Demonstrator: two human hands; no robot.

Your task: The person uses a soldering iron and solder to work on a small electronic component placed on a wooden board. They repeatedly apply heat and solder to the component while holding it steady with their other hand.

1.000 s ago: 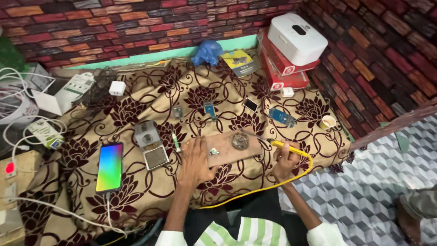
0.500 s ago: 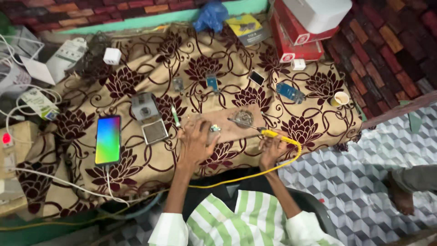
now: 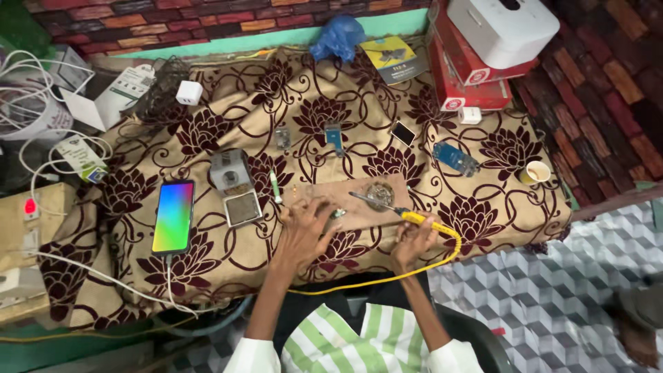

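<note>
Table was covered by a tan cloth (image 3: pixel 207 262) with dark flower print, brick wall on the far side. Left of the hands: phone (image 3: pixel 173 216) lit in rainbow colours, cable running off its near end; just right of it a small grey device (image 3: pixel 230 170) and a square tray (image 3: pixel 243 208). Far left: white cables, a white plug (image 3: pixel 188 92) and paper boxes. Far side: blue bag (image 3: pixel 337 36), a booklet (image 3: pixel 394 58), red boxes (image 3: pixel 464 76) with a white box (image 3: pixel 502 25) on top. Right: blue board (image 3: pixel 455 158), small dark phone (image 3: pixel 403 133), paper cup (image 3: pixel 536 172) near the table edge. Nothing blocked the work spot from above.

Wooden board (image 3: pixel 356 200) lay at the near middle of the cloth, a round tin (image 3: pixel 379 194) on it. Soldering iron (image 3: pixel 390 205) sat in the right hand (image 3: pixel 413 240), yellow handle in the fist, metal tip pointing left and far toward the tin. Yellow cord (image 3: pixel 414 269) looped from the handle back along the near table edge.

Left hand (image 3: pixel 302 231) lay palm down on the board's left end, fingers spread and bent, fingertips pressing a small part (image 3: pixel 338 213), probably a tiny circuit piece; too small to tell. Not a closed grip, more pinning it down. Right hand closed fully around the iron, wrist resting at the table edge. Both forearms came in from the near side, sleeves white.
</note>
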